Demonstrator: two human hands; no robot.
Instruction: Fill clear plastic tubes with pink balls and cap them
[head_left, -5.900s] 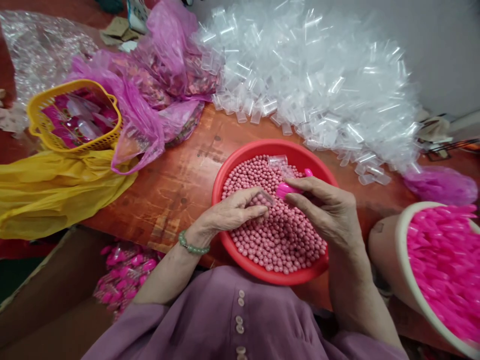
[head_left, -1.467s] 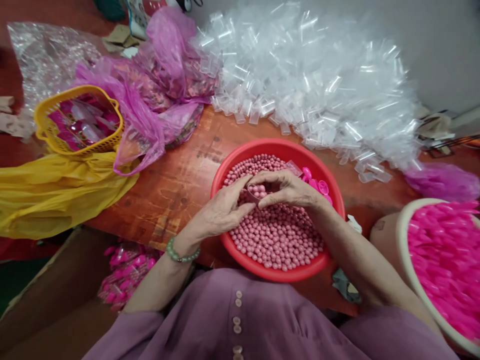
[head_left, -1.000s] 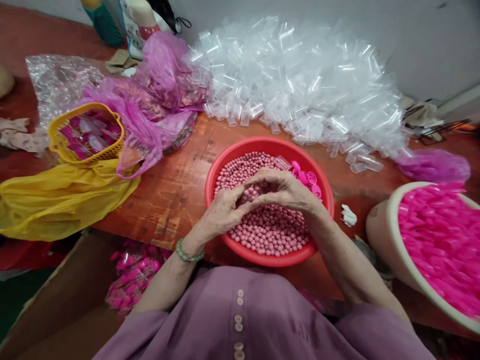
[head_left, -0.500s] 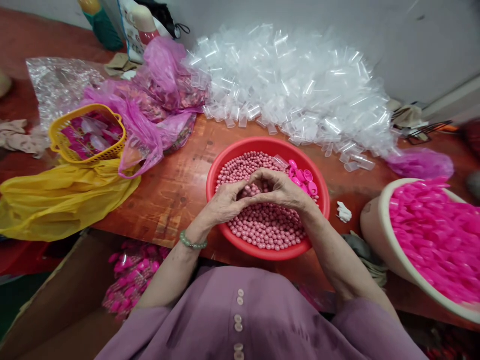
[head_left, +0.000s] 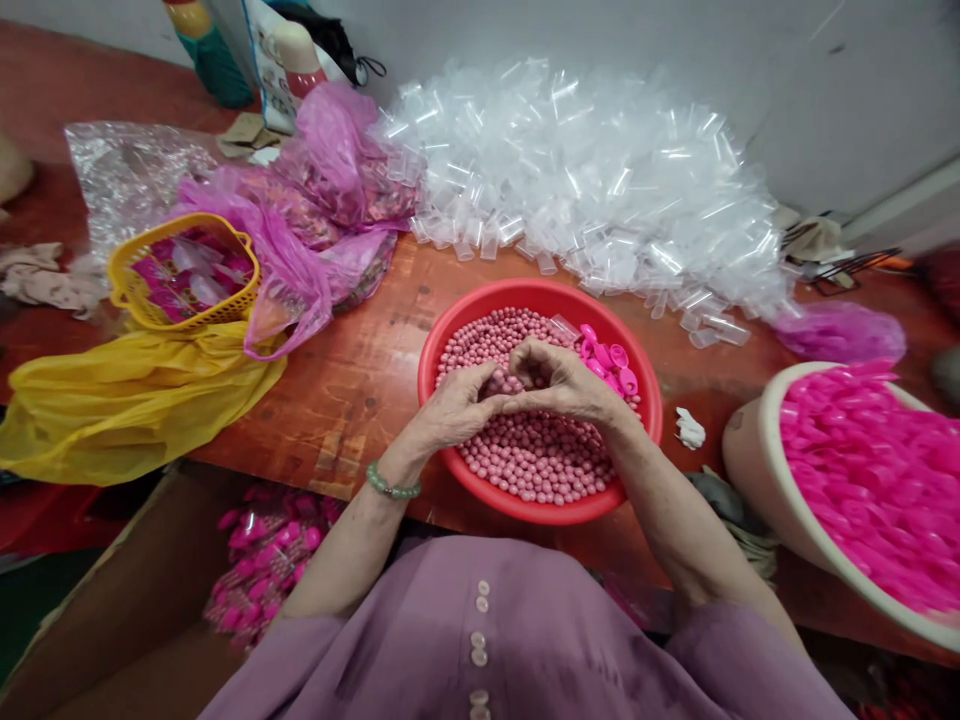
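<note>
A red basin full of small pink beads sits on the wooden table in front of me. Both my hands meet over the beads. My left hand and my right hand have their fingers curled and pressed together around something small that I cannot make out. Several pink caps and a clear plastic tube lie in the basin just beyond my right hand. A green bead bracelet is on my left wrist.
A big heap of clear plastic tubes covers the table's far side. A cream tub of pink caps stands at right. At left are a yellow basket, pink bags and a yellow bag. Filled pink pieces lie in a box below.
Earlier my hands were apart, the right holding a pink cap. They have come together over the beads and stay closed there; the view has shifted slightly.
</note>
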